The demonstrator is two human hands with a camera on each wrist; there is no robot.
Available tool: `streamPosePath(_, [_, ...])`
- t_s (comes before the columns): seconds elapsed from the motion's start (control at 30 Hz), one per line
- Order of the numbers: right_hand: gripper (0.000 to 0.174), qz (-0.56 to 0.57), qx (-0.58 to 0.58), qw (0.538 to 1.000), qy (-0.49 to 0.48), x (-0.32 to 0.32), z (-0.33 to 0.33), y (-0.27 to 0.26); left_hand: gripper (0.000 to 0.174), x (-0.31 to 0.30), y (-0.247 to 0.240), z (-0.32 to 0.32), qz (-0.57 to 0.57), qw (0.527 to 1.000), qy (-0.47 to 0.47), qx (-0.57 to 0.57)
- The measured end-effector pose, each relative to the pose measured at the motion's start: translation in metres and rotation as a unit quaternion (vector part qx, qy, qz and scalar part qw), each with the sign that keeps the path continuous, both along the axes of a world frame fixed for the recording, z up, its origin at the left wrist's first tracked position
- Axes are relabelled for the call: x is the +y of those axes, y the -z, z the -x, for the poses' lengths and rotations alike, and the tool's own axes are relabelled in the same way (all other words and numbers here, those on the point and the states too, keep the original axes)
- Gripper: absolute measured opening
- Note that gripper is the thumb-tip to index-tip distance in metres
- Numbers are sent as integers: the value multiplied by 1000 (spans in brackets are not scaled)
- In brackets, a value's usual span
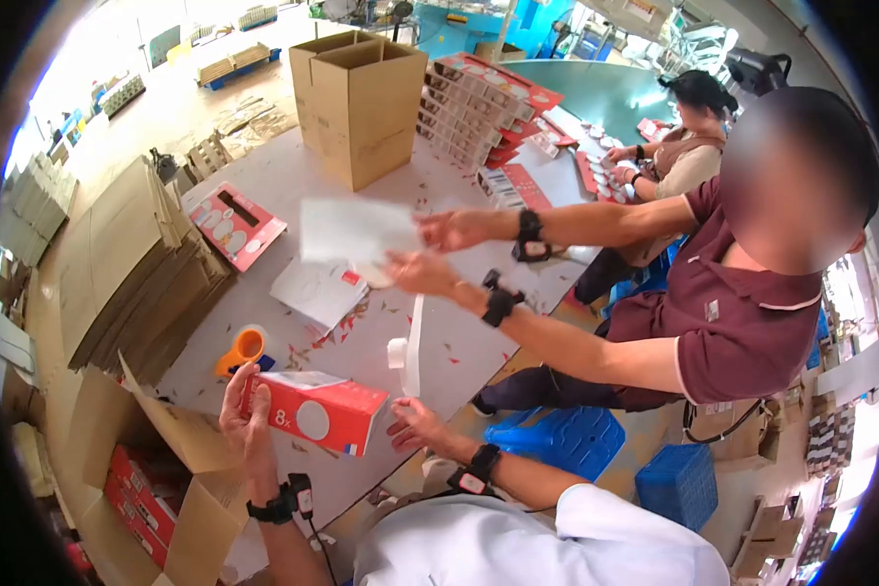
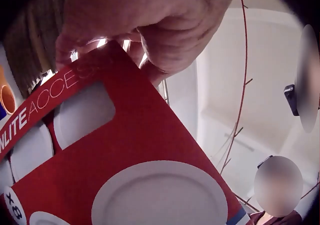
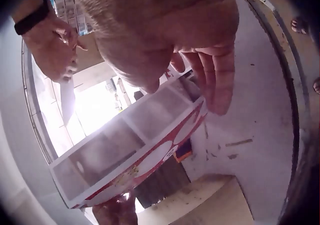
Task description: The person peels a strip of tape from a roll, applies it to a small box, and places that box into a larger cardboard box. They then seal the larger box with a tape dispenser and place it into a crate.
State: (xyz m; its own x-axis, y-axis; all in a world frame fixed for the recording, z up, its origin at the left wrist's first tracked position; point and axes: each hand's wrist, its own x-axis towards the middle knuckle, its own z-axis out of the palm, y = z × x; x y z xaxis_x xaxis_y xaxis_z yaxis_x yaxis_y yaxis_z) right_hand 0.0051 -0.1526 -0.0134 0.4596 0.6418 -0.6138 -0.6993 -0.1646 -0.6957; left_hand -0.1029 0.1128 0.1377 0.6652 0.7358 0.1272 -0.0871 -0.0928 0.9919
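Looking down through the head camera, I see the red box (image 1: 313,412) held up just above the near edge of the table (image 1: 459,352), lying lengthways between the two hands with its "8x" face and round white window turned towards me. The left hand (image 1: 247,415) grips the box's left end, with the fingers curled round the edge. The left wrist view confirms this: the fingers (image 2: 150,24) are bent over the top of the red box (image 2: 130,150), pinching the card. The right hand (image 1: 415,425) sits just beside the box's right end, its fingers loose and spread and closed round nothing. In the right wrist view those fingers (image 3: 215,74) hang fairly straight over the open end of the box (image 3: 130,145), whose inner dividers show. I cannot tell whether the fingers touch the card. An orange tape dispenser (image 1: 242,350) stands on the table just beyond the left hand. Farther back, a person across the table holds a white sheet (image 1: 356,230) in both hands, and behind that are a tall cardboard carton (image 1: 361,103) and a stack of red packs (image 1: 474,112). An open carton (image 1: 132,498) with more red packs inside sits low at my left.
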Motion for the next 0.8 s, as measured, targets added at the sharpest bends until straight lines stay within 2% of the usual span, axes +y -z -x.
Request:
streamPosePath(0.17, [73, -25, 40, 999, 2, -5, 12, -7, 35, -1, -2, 5, 21, 1000, 9, -9])
streamPosePath(0.27, [75, -72, 99, 992, -3, -8, 8, -5, 36, 5, 8, 5, -33, 999, -7, 11])
streamPosePath(0.37, [79, -56, 118, 991, 20, -7, 12, -41, 35, 2, -3, 7, -37, 999, 3, -3])
streamPosePath(0.47, [81, -2, -76, 994, 73, -3, 18, -72, 35, -6, 0, 7, 24, 999, 8, -19])
streamPosePath(0.53, [81, -22, -308, 950, 40, -9, 18, -88, 35, -7, -1, 8, 67, 997, 0, -29])
streamPosePath(0.57, [81, -37, -421, 906, 17, -6, 16, -96, 35, -1, 10, 12, 92, 995, 17, -21])
streamPosePath(0.67, [75, -139, -388, 911, -22, 5, 24, -132, 34, -13, 14, 14, 81, 997, -3, -12])
streamPosePath(0.73, [77, -90, -451, 886, -52, 13, 22, -133, 32, -30, 6, 13, 67, 997, -34, 1])
streamPosePath(0.8, [75, -93, -343, 934, -38, 19, 20, -141, 33, -39, -2, 19, 85, 995, -48, 14])
